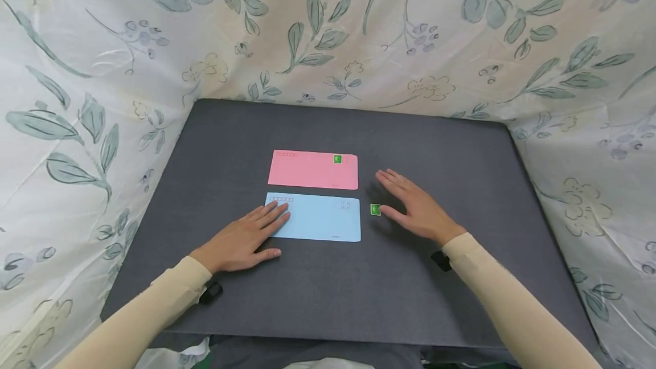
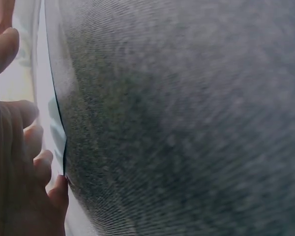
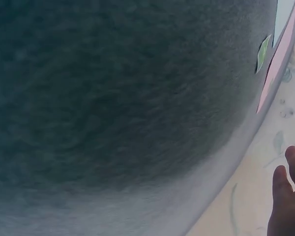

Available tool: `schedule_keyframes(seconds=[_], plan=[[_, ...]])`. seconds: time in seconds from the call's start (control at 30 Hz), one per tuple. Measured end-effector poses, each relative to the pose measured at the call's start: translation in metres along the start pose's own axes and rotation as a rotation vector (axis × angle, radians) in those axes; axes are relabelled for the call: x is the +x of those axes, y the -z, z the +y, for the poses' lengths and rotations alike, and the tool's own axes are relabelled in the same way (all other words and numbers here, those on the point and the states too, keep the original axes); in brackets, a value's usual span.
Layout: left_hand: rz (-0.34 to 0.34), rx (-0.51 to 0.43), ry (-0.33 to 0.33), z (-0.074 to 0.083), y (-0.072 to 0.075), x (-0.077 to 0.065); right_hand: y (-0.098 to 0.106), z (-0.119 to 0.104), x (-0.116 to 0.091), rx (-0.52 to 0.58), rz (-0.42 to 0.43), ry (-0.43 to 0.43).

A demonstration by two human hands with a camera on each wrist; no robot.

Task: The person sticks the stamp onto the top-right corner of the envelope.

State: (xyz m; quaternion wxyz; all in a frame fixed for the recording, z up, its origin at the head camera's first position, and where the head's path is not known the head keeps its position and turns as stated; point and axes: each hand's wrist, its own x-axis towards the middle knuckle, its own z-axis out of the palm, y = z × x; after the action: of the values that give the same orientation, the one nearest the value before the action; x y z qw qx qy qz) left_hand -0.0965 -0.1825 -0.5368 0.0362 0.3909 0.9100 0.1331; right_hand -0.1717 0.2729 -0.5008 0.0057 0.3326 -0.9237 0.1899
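A light blue envelope [image 1: 318, 224] lies flat on the dark table, with a small printed square at its upper right. The fingers of my left hand [image 1: 246, 238] rest straight across its left end, thumb off to the side on the near side. To the right of the envelope is a loose green stamp [image 1: 376, 209]. My right hand [image 1: 422, 206] is just right of that stamp, fingers extended, its thumb tip beside the stamp's edge; whether they touch I cannot tell. In the right wrist view the stamp [image 3: 262, 55] appears apart from the visible fingers [image 3: 282, 184].
Just beyond the blue envelope lies a pink envelope [image 1: 312, 169], bearing a green stamp [image 1: 337, 159] near its upper right corner. Dark grey cloth covers the table [image 1: 318, 289]. A floral curtain [image 1: 328, 33] rises behind it and along both sides.
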Motion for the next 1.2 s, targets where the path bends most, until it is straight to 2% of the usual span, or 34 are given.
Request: schedule_keyframes(seconds=[0.2, 0.47, 0.73, 0.93, 1.2], plan=[[0.012, 0.017, -0.012, 0.002, -0.002, -0.002, 0.001, 0.012, -0.014, 0.115, 0.025, -0.098], [0.035, 0.022, -0.033, 0.003, -0.004, -0.002, -0.001, 0.022, -0.025, 0.166, 0.04, -0.164], [0.027, 0.028, -0.027, 0.002, -0.006, -0.002, -0.008, 0.024, -0.026, 0.21, 0.059, -0.189], [0.012, 0.028, -0.023, 0.002, -0.003, 0.0, -0.011, 0.025, -0.024, 0.244, 0.106, -0.22], [0.002, 0.033, -0.013, 0.0, -0.006, 0.001, -0.016, 0.028, -0.021, 0.393, 0.116, -0.315]])
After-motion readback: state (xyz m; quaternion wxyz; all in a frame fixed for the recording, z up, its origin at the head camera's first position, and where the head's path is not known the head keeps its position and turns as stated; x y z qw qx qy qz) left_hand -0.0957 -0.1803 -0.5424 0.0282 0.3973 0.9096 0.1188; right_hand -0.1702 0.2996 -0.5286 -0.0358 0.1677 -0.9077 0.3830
